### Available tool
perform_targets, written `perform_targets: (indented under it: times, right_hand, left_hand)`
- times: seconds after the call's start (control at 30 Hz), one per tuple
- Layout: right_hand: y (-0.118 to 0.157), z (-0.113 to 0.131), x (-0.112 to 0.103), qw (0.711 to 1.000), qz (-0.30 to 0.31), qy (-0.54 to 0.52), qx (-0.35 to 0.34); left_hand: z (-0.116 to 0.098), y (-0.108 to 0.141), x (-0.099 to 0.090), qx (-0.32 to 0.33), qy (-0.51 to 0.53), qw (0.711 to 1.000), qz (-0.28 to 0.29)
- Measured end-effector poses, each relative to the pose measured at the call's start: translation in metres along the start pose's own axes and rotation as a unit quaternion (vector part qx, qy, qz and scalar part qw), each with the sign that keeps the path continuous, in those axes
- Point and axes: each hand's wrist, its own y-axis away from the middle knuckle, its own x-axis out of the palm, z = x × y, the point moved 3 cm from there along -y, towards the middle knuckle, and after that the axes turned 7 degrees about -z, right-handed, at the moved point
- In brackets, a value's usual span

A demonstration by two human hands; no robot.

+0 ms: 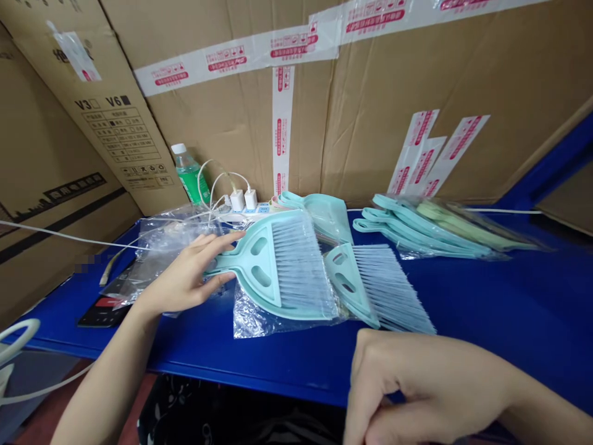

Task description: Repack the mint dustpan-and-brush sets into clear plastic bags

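Note:
A pale turquoise dustpan (pixel 259 301) lies bristle side up on the blue table, with a matching hand brush (pixel 299 259) nested in it. My left hand (pixel 189 272) grips their handles at the left, thumb and fingers on either side. Clear plastic wrapping (pixel 252 322) shows under the pan's lower edge. A second turquoise brush (pixel 345 278) lies just to the right, bristles pointing right. Near the table's front edge, my right hand (pixel 417 383) is closed with its fingers curled down. Its fingertips are partly out of view, so whether they hold anything is hidden.
Several bagged turquoise and green dustpan sets (pixel 435 232) lie at the back right, and another dustpan (pixel 324 213) at the back middle. Crumpled plastic bags (pixel 157 253), a green-labelled bottle (pixel 189 176) and chargers (pixel 243 199) with cables sit left. Cardboard (pixel 222 117) walls the back.

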Motion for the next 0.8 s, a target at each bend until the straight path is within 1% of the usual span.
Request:
perform_targets:
  times: [0.07, 0.1, 0.17, 0.23, 0.27, 0.37, 0.4, 0.43, 0.47, 0.5, 0.57, 0.67, 0.73, 0.8]
  right_hand:
    - [0.005, 0.006, -0.005, 1.0, -0.007, 0.002, -0.014]
    - [0.007, 0.009, -0.008, 0.999, -0.024, 0.01, -0.028]
    - [0.012, 0.014, -0.017, 0.996, -0.079, 0.031, -0.04]
    - [0.016, 0.015, -0.029, 0.984, -0.168, 0.053, -0.019]
    - [0.018, 0.013, -0.037, 0.973, -0.223, 0.059, -0.005]
    - [0.023, 0.005, -0.059, 0.919, -0.39, 0.056, 0.016]
    - [0.024, 0.0, -0.064, 0.901, -0.431, 0.048, 0.02]
    - [0.023, -0.004, -0.068, 0.888, -0.457, 0.041, 0.026]
    - [0.022, -0.009, -0.07, 0.883, -0.468, 0.034, 0.036]
    - [0.02, -0.013, -0.07, 0.884, -0.464, 0.023, 0.049]
    - [0.014, -0.02, -0.068, 0.898, -0.433, -0.01, 0.072]
    - [0.006, -0.025, -0.061, 0.915, -0.389, -0.068, 0.084]
    - [0.004, -0.026, -0.059, 0.916, -0.379, -0.102, 0.087]
    - [0.003, -0.028, -0.058, 0.91, -0.385, -0.125, 0.091]
  left_hand:
    - [0.0, 0.0, 0.0, 0.004, 0.0, 1.0, 0.003]
    - [0.0, 0.0, 0.001, 0.003, 0.0, 1.0, 0.007]
    - [0.0, 0.0, 0.001, 0.0, -0.001, 1.0, 0.011]
    - [0.0, 0.0, 0.001, -0.004, -0.002, 1.0, 0.013]
    - [0.0, 0.0, 0.001, -0.007, -0.002, 1.0, 0.013]
    - [0.0, 0.0, 0.0, -0.024, -0.006, 1.0, 0.015]
    - [0.0, 0.0, 0.0, -0.026, -0.007, 1.0, 0.014]
    - [-0.001, 0.0, -0.001, -0.026, -0.008, 1.0, 0.011]
    - [-0.001, 0.0, -0.001, -0.023, -0.008, 1.0, 0.008]
    - [-0.002, 0.001, -0.002, -0.017, -0.008, 1.0, 0.003]
    - [-0.003, 0.001, -0.001, -0.001, -0.004, 1.0, -0.003]
    - [-0.006, 0.002, 0.004, 0.019, 0.004, 1.0, 0.004]
    - [-0.007, 0.002, 0.009, 0.017, 0.005, 1.0, 0.011]
    - [-0.007, 0.002, 0.013, 0.008, 0.006, 1.0, 0.015]
